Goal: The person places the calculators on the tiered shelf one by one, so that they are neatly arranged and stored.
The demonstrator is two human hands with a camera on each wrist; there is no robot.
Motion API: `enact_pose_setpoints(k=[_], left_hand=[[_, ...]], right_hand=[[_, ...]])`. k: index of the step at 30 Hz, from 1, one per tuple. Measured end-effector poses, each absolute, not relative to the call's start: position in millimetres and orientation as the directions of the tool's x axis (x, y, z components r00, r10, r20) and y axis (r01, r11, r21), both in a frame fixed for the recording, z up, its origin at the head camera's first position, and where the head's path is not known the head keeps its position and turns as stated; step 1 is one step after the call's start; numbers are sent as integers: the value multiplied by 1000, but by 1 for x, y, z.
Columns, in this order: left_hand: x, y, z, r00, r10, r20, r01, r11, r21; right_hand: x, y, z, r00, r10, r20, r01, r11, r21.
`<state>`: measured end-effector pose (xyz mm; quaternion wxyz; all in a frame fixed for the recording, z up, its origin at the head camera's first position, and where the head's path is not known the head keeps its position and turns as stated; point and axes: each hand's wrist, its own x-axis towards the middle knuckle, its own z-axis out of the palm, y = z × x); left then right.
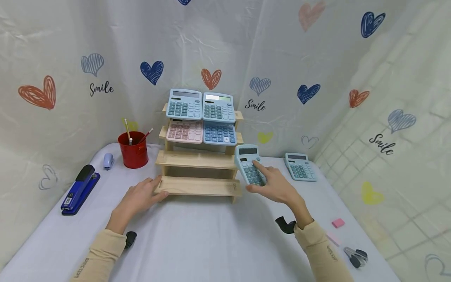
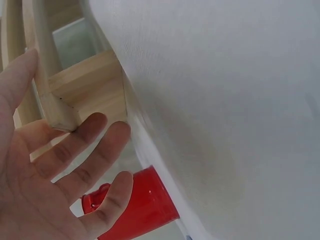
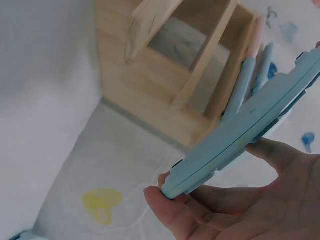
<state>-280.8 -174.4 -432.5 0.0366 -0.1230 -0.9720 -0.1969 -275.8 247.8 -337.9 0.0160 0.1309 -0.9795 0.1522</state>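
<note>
My right hand holds a light blue calculator by its lower part, tilted, at the right side of a wooden tiered rack. In the right wrist view the calculator shows edge-on, with fingertips curled round its lower end. My left hand grips the left end of the rack's lowest shelf. In the left wrist view its thumb lies on the board and the index finger passes behind it. Two light blue calculators stand on the top tier. Below them sit a pink calculator and a blue calculator.
Another light blue calculator lies at the back right. On the left are a red bucket with pencils, a small light-blue object and a blue stapler. At the right edge lie a pink eraser and black-and-silver clips.
</note>
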Motion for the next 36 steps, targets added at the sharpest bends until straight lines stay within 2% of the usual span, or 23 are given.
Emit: enact_pose_setpoints(k=[5, 9, 17, 29, 36], left_hand=[[-281, -174, -432, -967, 227, 119, 255, 893, 371], [-282, -175, -431, -967, 224, 120, 253, 891, 378], [-283, -174, -431, -970, 227, 88, 243, 892, 381], [-281, -174, -430, -970, 221, 97, 241, 896, 374], [-282, -173, -431, -976, 208, 59, 215, 896, 388]], right_hand=[[-271, 224, -340, -948, -311, 65, -318, 922, -220], [-278, 207, -342, -949, -312, 57, -317, 936, -155], [-294, 181, -349, -947, -308, 88, -316, 944, -95], [-311, 128, -368, -934, -256, 249, -295, 947, -131], [-313, 108, -374, -883, -355, 308, -410, 903, -133]])
